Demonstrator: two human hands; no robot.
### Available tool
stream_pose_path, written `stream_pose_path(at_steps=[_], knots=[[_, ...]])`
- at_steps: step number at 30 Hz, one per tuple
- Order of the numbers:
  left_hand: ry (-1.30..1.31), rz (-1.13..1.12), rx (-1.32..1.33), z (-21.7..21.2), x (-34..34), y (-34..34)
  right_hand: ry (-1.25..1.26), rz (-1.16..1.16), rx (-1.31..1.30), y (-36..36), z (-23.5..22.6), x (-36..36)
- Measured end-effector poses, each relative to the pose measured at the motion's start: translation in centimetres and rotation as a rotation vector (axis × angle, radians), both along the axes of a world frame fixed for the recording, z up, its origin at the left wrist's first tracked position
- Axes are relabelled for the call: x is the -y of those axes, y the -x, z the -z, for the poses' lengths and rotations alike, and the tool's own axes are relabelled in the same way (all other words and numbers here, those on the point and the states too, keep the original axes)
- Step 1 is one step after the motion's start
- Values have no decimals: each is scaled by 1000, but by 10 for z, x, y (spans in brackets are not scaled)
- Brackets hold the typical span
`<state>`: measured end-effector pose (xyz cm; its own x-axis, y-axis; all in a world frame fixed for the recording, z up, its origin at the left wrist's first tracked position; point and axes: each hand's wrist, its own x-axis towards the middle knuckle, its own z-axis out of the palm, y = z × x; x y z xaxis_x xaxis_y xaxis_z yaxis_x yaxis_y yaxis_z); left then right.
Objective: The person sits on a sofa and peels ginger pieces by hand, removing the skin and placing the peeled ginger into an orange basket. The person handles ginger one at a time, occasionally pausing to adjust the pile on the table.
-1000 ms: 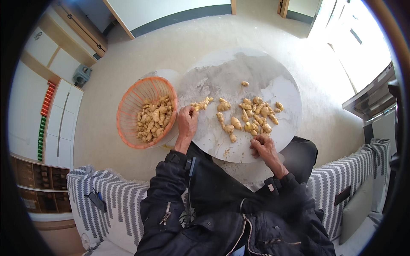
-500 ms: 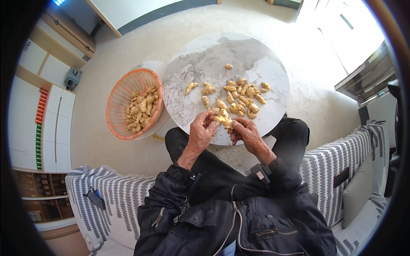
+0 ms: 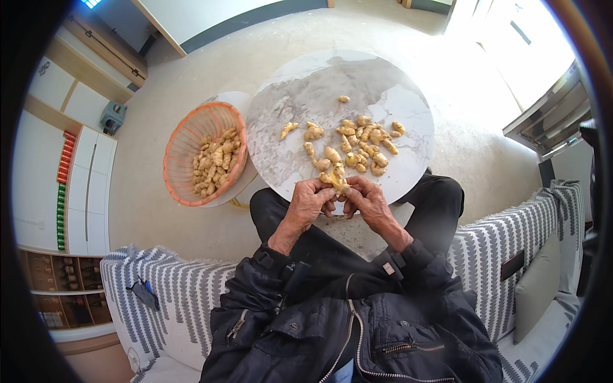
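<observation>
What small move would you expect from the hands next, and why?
Probably snapping the ginger piece apart. Both the left hand and the right hand grip it together at the near edge of the round marble table. More ginger lies loose on the table, and the orange basket at the left holds ginger too.

The person wears a dark zipped jacket [image 3: 357,319] with long sleeves and black trousers [image 3: 440,204].

Home living room — sofa [image 3: 511,249], cabinets [image 3: 83,185]
</observation>
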<state>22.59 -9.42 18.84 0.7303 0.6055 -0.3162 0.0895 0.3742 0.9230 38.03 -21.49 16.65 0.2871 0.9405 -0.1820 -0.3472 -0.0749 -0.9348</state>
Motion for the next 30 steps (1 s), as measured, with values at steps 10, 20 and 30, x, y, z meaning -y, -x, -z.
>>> stream_pose_path(at_steps=[10, 20, 30], knots=[[30, -72, 26, 0, 6, 5, -4, -20, -177, 5, -10, 3], [-16, -43, 42, -8, 5, 12, -10, -49, -24, 12, -10, 0], [25, -117, 140, 4, 13, 15, -28, -54, -232, 13, -13, 3]])
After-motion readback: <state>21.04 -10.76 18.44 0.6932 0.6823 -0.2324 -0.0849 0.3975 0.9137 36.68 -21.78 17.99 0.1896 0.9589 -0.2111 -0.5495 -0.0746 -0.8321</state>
